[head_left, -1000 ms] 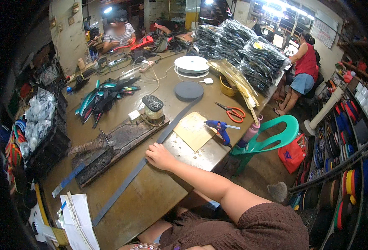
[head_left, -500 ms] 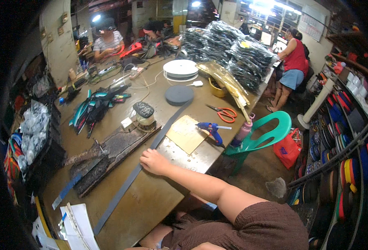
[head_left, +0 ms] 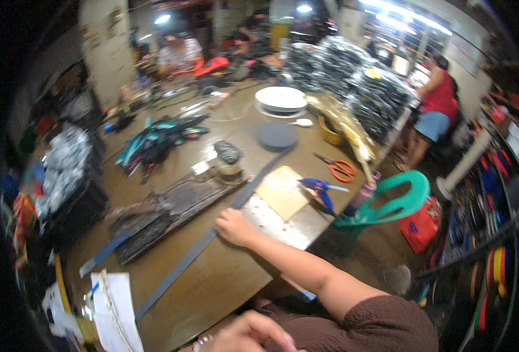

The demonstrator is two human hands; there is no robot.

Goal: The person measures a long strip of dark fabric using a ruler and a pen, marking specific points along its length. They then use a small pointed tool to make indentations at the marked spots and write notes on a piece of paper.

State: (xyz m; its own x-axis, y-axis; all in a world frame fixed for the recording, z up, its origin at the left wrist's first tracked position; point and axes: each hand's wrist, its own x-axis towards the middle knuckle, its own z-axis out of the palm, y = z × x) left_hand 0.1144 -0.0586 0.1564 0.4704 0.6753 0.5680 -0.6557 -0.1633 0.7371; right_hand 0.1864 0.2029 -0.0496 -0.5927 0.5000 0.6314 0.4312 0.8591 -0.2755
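My right hand point(head_left: 236, 227) rests on the table with curled fingers gripping a long grey strap point(head_left: 183, 270), which runs from a flat grey roll point(head_left: 277, 136) down toward the near left edge. My left hand point(head_left: 253, 334) is raised at the bottom edge, blurred, fingers bent over something I cannot make out. Right of the strap lie a tan board point(head_left: 280, 193), a blue glue gun point(head_left: 321, 193) and orange-handled scissors point(head_left: 339, 167). Left of it are a dark, stained plank point(head_left: 177, 208) and a jar-like container with a dark top point(head_left: 227, 167). Papers point(head_left: 113, 305) lie near left.
A white spool point(head_left: 280, 97), plastic-wrapped bundles point(head_left: 347, 76) and teal-black strips point(head_left: 148, 146) occupy the table. A black crate point(head_left: 80, 208) is left, a green chair point(head_left: 406, 182) right, beside shelves of rolls point(head_left: 494, 264). Two co-workers point(head_left: 180, 56) point(head_left: 432, 105) are at back left and right.
My left hand has risen into view at the bottom edge. My right hand stays on the strap. The whole view has shifted and blurred as the camera moved.
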